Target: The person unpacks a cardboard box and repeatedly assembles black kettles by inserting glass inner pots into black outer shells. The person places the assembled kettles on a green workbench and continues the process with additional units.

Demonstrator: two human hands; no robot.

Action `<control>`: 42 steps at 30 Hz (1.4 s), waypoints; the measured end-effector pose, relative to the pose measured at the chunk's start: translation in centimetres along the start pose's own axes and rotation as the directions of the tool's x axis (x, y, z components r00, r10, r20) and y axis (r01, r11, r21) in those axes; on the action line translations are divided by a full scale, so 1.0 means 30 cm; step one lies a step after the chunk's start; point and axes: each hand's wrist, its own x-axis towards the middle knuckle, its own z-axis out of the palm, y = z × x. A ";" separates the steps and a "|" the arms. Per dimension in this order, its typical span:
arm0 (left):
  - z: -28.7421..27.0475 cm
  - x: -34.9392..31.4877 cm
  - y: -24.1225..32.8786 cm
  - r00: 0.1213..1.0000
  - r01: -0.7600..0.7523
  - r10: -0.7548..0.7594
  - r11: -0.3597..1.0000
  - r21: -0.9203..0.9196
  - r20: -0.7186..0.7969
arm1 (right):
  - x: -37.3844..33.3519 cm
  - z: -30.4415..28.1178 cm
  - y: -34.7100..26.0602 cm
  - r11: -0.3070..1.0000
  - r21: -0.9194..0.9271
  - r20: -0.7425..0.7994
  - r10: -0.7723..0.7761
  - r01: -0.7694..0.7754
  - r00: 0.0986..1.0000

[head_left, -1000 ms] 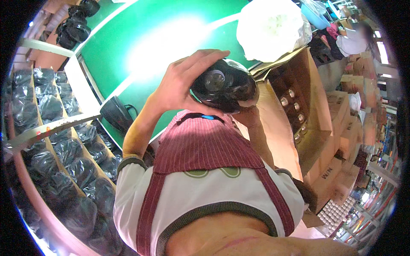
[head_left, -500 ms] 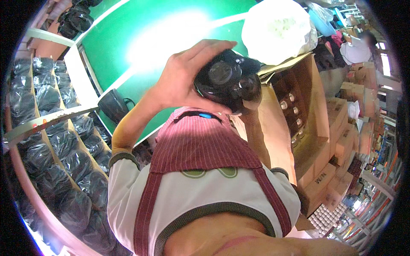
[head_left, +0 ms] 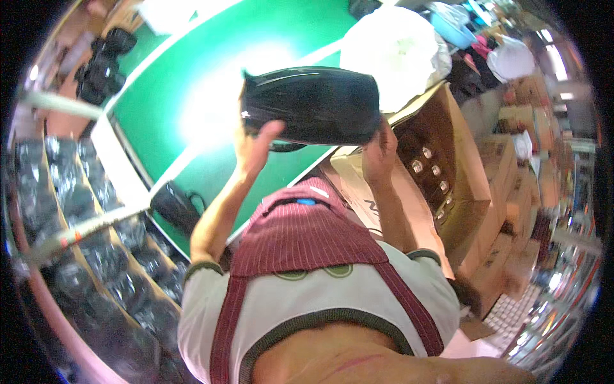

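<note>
Both my hands hold a glossy black jug (head_left: 311, 105) lying sideways above the green tabletop (head_left: 236, 182). My left hand (head_left: 254, 144) is closed on its left end, the thumb pressed along the near side; a pointed tip like a spout shows at that end. At the right end, my right hand (head_left: 382, 148) grips the bottom edge, with some fingers hidden behind. Part of a dark loop, like a handle, shows beneath the jug. A second black jug (head_left: 174, 206) with a handle stands at the table's left edge.
An open cardboard box (head_left: 470, 221) with several small shiny round pieces is at my right, stacked cartons (head_left: 505, 163) beyond it. A white plastic bag (head_left: 390, 57) lies at the far right. Racks of plastic-wrapped dark items (head_left: 115, 256) fill the left, beside a white frame (head_left: 118, 160).
The jug has turned from end-on to lengthwise across my view. My left hand has shifted from over its top to its left end, and my right hand now shows at the other end.
</note>
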 end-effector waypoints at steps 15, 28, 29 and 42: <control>-0.025 0.597 -0.422 0.933 0.213 -0.320 0.860 -0.463 -0.165 | 0.851 0.276 0.108 0.925 -0.225 0.422 -0.190 0.305 0.886; -0.344 0.482 -0.580 0.665 0.726 -0.726 0.573 0.381 -0.177 | 2.087 0.309 0.873 0.722 -0.689 -0.258 -0.318 0.057 0.912; -0.378 0.392 -0.561 0.572 0.816 -0.779 0.507 0.278 -0.259 | 2.097 0.348 0.821 0.692 -0.721 -0.181 -0.169 -0.014 0.969; -0.321 0.361 -0.508 0.343 0.937 -0.904 0.347 0.031 -0.255 | 2.472 0.203 0.971 -0.044 -0.989 -0.118 -0.328 -0.140 0.937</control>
